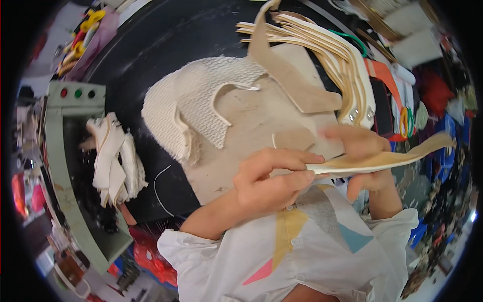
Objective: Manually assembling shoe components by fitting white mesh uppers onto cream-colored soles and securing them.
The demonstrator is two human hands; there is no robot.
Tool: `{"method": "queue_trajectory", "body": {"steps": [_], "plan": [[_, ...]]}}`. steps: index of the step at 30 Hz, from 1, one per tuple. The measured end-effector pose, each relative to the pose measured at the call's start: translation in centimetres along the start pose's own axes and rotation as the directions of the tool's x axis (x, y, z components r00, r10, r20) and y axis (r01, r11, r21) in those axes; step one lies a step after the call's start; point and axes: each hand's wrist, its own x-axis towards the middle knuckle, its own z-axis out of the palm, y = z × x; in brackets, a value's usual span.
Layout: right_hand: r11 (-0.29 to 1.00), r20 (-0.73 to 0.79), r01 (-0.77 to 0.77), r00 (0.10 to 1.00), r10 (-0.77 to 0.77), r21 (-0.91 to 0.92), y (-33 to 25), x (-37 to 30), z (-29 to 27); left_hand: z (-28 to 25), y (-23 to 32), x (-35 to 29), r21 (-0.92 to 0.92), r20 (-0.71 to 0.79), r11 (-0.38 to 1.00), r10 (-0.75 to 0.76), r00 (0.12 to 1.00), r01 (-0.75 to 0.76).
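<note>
My left hand pinches one end of a long white and tan strip, which looks like leather, between thumb and fingers. Around the strip's middle is my right hand, its blurred fingers on the far side and its thumb on the near side; the strip hides the palm. To the right of that hand, the strip's other end sticks out free. Beneath my hands lies a beige board, with a small tan piece just beyond my left fingers.
On the board rest white textured fabric pieces and a curved tan piece. A stack of white and tan strips lies at the far right, near orange-handled scissors. A grey-green machine housing stands left, beside bundled white pieces.
</note>
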Motion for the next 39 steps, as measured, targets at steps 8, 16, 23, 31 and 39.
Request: {"method": "queue_trajectory", "body": {"steps": [8, 16, 23, 31, 39], "plan": [[0.973, -0.469, -0.228, 0.864, 0.181, -0.044, -2.5, 3.0, -1.6, -7.5, -0.2, -4.9, 0.764, -0.269, 0.273, -0.689, 0.673, 0.585], [0.83, -0.128, -0.532, 0.823, 0.553, 0.168, -0.7, 5.0, 0.5, -5.5, -4.4, -8.9, 0.709, -0.485, 0.274, -0.48, 0.731, 0.65], [0.675, -0.028, -0.714, 0.683, 0.73, 0.186, 0.3, 7.3, 3.1, -6.2, -2.9, -5.3, -0.67, -0.204, 0.274, -0.962, 0.183, 0.69], [0.695, 0.071, -0.711, 0.702, 0.708, 0.105, 0.5, 8.4, 6.0, -5.5, 0.8, -3.7, -0.401, -0.277, 0.544, -0.839, 0.468, 0.737], [0.848, 0.065, -0.525, 0.846, 0.529, -0.067, -1.4, 7.3, 6.3, -5.8, 1.9, -2.8, -0.25, -0.257, 0.605, -0.794, 0.551, 0.756]]}}
